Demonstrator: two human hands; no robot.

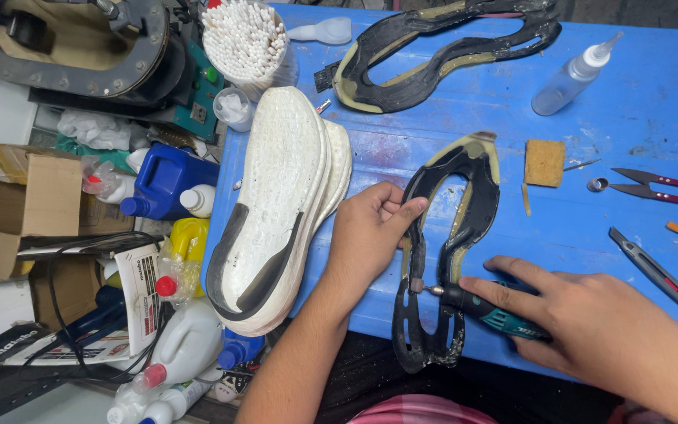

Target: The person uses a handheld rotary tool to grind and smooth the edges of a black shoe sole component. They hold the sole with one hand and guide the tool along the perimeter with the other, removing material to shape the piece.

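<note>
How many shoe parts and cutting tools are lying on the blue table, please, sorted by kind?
Black outsoles: 2
White midsoles: 2
Red scissors: 1
Utility knife: 1
Total: 6

hands grinding black outsole, blue table
</note>
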